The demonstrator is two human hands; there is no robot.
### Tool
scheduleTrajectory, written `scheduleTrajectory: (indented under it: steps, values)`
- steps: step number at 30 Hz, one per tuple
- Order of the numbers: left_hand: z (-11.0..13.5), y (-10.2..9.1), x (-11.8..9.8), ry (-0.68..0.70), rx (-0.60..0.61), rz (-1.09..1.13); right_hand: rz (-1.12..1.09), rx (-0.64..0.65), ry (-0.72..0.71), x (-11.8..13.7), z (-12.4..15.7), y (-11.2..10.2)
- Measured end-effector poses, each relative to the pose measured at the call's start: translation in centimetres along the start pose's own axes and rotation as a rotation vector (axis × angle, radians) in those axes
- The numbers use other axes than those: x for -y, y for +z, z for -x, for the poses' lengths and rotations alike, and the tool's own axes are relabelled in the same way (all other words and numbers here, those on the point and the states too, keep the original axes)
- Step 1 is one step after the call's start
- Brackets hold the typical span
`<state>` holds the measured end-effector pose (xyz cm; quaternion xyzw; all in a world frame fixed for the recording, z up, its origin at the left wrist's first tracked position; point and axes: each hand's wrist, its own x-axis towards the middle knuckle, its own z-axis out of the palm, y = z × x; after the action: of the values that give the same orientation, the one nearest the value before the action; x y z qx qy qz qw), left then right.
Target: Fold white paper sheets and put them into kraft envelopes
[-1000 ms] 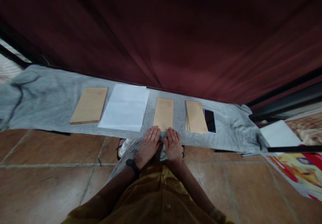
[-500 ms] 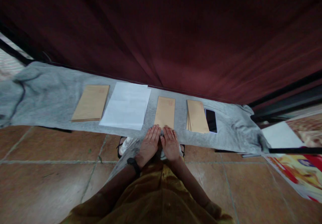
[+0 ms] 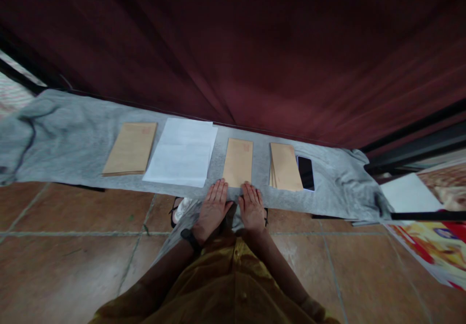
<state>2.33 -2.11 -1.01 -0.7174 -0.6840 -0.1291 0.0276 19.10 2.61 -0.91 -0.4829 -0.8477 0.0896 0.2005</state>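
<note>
A single brown envelope [image 3: 238, 161] with small red print lies in front of me on the grey cloth [image 3: 262, 169]. My left hand [image 3: 213, 205] rests flat at its near left corner, fingers stretched out and holding nothing. At the near right corner lies my right hand [image 3: 252, 206], also flat and open. White paper sheets [image 3: 182, 152] lie left of the envelope, slightly fanned. Farther left is a neat stack of brown envelopes [image 3: 131, 149]. To the right, several more brown envelopes [image 3: 285, 166] form a slightly spread pile, its right edge against a dark phone [image 3: 306, 172].
A dark red curtain [image 3: 233, 62] hangs along the far edge of the cloth-covered surface. Black metal bars [image 3: 418, 130] stand at the right, beside a colourful printed sheet [image 3: 433, 249]. Brown floor tiles [image 3: 83, 261] lie below.
My hands have moved apart along the envelope's near edge, the left one going left and the right one going right. The envelope, papers and phone stay in place.
</note>
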Motion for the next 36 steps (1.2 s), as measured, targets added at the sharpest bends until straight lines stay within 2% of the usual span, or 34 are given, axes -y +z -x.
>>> scheduleTrajectory:
  steps: [5,12,20,28,32,36]
  values:
    - [-0.2,-0.7,-0.6,-0.029,0.007,0.002,0.007,0.005,0.003,0.1,0.0,0.1]
    - [-1.0,-0.5,-1.9,0.115,0.060,0.045,0.017,0.027,0.005,0.2,-0.1,-0.1]
    - [-1.3,-0.3,-1.6,0.131,0.095,0.005,0.057,0.010,0.013,-0.4,0.3,0.0]
    - [-1.5,-0.6,-2.2,0.146,0.143,-0.064,0.084,0.032,0.033,-1.4,1.0,-0.7]
    - [-1.6,-0.8,-2.3,0.187,0.157,-0.121,0.060,0.033,0.033,-1.2,0.8,-0.9]
    - [-1.6,-0.7,-2.2,0.210,0.162,-0.197,0.039,0.051,-0.034,-0.4,0.1,-0.6]
